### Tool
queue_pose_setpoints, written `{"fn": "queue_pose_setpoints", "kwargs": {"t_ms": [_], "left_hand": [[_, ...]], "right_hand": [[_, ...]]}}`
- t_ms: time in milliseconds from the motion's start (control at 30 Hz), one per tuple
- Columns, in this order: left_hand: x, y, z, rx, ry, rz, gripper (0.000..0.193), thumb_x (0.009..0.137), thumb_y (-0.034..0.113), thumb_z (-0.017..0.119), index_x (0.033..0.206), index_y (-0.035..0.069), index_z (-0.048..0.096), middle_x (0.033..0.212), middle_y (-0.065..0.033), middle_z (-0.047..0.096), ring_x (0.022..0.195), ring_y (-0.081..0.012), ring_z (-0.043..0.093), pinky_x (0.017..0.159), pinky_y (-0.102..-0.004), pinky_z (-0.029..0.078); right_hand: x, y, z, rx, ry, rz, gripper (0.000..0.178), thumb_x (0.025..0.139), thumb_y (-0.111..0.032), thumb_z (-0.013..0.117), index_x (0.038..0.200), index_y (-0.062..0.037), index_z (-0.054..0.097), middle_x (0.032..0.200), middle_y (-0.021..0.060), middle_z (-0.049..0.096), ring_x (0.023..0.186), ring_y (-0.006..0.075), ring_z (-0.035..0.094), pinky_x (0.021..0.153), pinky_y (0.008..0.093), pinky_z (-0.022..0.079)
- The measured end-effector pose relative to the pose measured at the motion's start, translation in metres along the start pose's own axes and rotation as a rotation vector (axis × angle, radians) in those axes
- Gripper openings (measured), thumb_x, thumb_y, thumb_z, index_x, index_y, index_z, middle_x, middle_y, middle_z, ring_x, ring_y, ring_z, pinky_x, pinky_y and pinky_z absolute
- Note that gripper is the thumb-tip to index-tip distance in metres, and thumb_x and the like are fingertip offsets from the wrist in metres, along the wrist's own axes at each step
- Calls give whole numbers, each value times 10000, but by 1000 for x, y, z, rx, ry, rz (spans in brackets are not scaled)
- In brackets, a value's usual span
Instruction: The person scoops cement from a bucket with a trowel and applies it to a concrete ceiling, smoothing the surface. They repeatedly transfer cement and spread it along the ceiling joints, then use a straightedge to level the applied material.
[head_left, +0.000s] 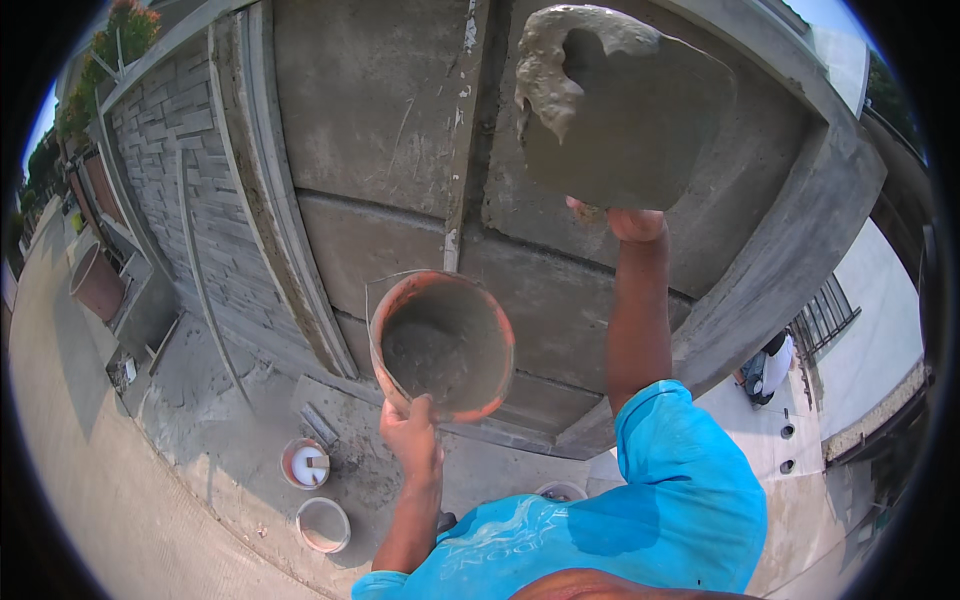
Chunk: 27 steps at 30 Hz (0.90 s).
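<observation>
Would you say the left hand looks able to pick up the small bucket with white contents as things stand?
Probably not: the left hand grips the rim of the orange bucket, so it seems occupied, and the small bucket sits on the ground below.

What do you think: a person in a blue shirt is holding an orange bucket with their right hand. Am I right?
Almost! The head view shows the left hand holding the orange bucket, not the right hand, which holds a flat grey tool. The shirt is blue.

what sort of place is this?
Probably an outdoor building site: grey panelled wall, bucket of grey paste in the left hand, paste-smeared flat tool in the right hand.
</observation>
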<state>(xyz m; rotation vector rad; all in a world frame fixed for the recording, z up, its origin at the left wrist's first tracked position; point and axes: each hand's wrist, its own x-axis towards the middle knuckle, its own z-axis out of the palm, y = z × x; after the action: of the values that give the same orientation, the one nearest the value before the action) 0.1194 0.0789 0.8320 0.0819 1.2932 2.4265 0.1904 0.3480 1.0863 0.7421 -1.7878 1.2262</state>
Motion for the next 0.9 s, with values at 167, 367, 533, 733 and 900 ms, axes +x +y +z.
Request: {"fn": "queue_pose_setpoints", "kwargs": {"t_ms": [167, 367, 533, 733, 900], "left_hand": [[-1, 7, -6, 16, -47, -27, 201, 819, -47, 602, 1017, -10, 602, 911, -51, 654, 706, -95, 590, 611, -232, 448], [19, -5, -19, 0, -37, -60, 163, 816, -47, 601, 973, 1, 604, 910, -43, 647, 760, -111, 594, 704, -256, 478], [33, -15, -25, -11, -53, -87, 203, 815, -38, 609, 1017, -18, 612, 971, -67, 664, 831, -130, 617, 770, -263, 482], [32, -8, -11, 17, -51, -113, 227, 813, -19, 621, 1039, -21, 610, 973, -67, 662, 845, -134, 617, 776, -267, 480], [30, -9, -15, 19, -38, -41, 194, 825, -12, 618, 1018, -12, 602, 937, -50, 652, 775, -101, 586, 700, -255, 461]], "right_hand": [[51, 46, -42, -22, 304, 375, 372, 935, -363, 688, 1084, -24, 654, 881, 74, 673, 665, 143, 619, 551, 314, 501], [22, 37, -31, -332, 690, 488, 315, 955, -347, 659, 1039, -44, 679, 845, 32, 657, 648, 107, 596, 539, 268, 476], [-19, -2, -22, -690, 546, 553, 302, 937, -340, 686, 1019, -51, 717, 801, 22, 665, 666, 102, 608, 569, 277, 470], [3, -51, -10, -1468, 448, 265, 263, 882, -336, 728, 1017, -111, 752, 845, 57, 710, 740, 166, 672, 656, 304, 510], [-12, -65, 28, -1590, -37, 510, 278, 884, -375, 702, 1009, -132, 755, 930, 53, 733, 811, 248, 694, 764, 357, 546]]}}
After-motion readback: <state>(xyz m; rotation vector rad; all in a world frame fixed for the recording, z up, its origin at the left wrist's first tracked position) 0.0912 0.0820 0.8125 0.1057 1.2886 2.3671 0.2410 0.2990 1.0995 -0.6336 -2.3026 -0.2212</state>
